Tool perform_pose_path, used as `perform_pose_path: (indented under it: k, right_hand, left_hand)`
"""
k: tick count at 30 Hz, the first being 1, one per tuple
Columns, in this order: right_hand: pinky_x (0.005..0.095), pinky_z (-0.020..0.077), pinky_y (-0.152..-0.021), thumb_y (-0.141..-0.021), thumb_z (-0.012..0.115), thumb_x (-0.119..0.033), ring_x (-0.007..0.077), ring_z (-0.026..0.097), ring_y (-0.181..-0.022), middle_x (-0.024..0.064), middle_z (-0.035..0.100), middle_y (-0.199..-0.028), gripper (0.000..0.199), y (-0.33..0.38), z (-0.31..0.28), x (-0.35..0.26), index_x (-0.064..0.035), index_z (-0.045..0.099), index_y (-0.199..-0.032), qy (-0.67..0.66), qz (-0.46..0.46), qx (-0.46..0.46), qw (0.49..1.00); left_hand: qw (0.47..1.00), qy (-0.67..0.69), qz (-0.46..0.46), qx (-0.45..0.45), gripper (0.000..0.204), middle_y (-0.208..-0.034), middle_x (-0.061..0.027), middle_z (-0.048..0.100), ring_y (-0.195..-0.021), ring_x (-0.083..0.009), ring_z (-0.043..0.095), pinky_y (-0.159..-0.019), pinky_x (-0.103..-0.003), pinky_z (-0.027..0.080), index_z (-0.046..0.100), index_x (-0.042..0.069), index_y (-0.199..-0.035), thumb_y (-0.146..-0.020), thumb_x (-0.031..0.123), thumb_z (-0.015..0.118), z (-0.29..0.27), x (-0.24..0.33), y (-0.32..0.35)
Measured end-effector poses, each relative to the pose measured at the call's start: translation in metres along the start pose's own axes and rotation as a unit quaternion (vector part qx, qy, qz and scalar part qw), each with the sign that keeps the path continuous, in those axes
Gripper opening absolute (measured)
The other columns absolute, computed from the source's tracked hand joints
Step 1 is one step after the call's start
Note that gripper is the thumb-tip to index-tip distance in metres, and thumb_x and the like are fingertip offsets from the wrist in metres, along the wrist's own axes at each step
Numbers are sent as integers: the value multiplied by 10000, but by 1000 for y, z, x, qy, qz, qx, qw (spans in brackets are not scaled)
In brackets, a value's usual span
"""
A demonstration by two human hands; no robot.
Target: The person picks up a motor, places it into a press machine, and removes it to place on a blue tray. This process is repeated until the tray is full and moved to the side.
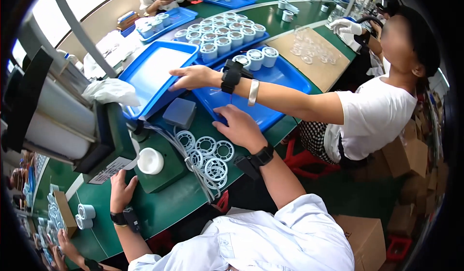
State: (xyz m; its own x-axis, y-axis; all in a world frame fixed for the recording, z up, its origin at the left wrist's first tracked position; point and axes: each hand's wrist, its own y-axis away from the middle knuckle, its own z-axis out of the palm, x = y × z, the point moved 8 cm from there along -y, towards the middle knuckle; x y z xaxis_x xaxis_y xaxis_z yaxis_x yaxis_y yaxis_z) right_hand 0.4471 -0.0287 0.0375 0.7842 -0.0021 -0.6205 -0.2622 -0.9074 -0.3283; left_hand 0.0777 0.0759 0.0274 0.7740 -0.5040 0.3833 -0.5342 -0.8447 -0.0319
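Observation:
My left hand (122,190) lies beside the green base (164,157) of a bench press, thumb apart from the fingers, with nothing seen in it. On that base sits a white round cap-like part (151,161). My right hand (240,127) is stretched over the near edge of a blue tray (275,107), thumb and fingers apart; whether it touches the tray I cannot tell. Below it lies a loose pile of pale blue rings (215,169), with a grey cable bundle (186,162) along its left. A small grey box (179,113) stands left of my right hand.
A co-worker's arm (290,102) reaches across the tray, hand near a tilted blue tray (157,68). Several white cylindrical housings (223,43) fill a tray behind. Clear plastic parts (314,46) lie on a brown board. The press column (63,116) rises at left.

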Motion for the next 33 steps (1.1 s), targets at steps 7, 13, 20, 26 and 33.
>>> perform_pose_path:
  k: [7, 13, 20, 26, 33]
  right_hand:
    - [388, 505, -779, -867, 679, -257, 307, 634, -918, 137, 630, -1033, 369, 0, -1, 3, -40, 617, -1159, 6, 33, -16, 999]
    - [368, 506, -742, -877, 680, -230, 279, 628, -840, 147, 631, -989, 342, -2, 6, 10, -41, 626, -1156, 0, -22, 24, 999]
    - [395, 414, -966, -883, 626, -144, 335, 549, -1074, 166, 610, -1122, 326, -5, -18, -42, -8, 614, -1179, 24, -154, -24, 988]
    - [407, 369, -1040, -885, 616, -146, 350, 518, -1163, 185, 593, -1191, 373, -54, -8, -117, 10, 578, -1221, 12, -266, -158, 951]
    - [439, 447, -959, -802, 612, -100, 391, 580, -1069, 213, 636, -1141, 358, -166, 88, 6, 11, 635, -1141, 126, -346, -162, 915]
  left_hand:
    - [999, 28, 1, -17, 450, -1142, -196, 505, -1097, -400, 455, -982, -426, 388, 526, -16, -1192, -801, 137, 691, 2, 1, 0]
    - [998, 20, 36, 52, 402, -1104, -210, 572, -1053, -403, 499, -943, -446, 414, 566, -17, -1115, -829, 224, 712, -12, 16, 7]
    - [979, -45, 8, 197, 393, -1253, -116, 589, -1267, -343, 472, -1066, -537, 331, 614, 117, -1201, -840, 243, 702, -36, -5, 38]
    - [948, -167, -143, 232, 490, -1358, -67, 529, -1331, -317, 428, -1057, -686, 256, 567, 176, -1293, -830, 242, 711, -89, -91, 104]
    - [941, -171, -274, 104, 633, -1245, -55, 568, -1257, -225, 502, -1064, -727, 180, 488, 219, -1382, -785, 45, 604, -107, -153, 134]
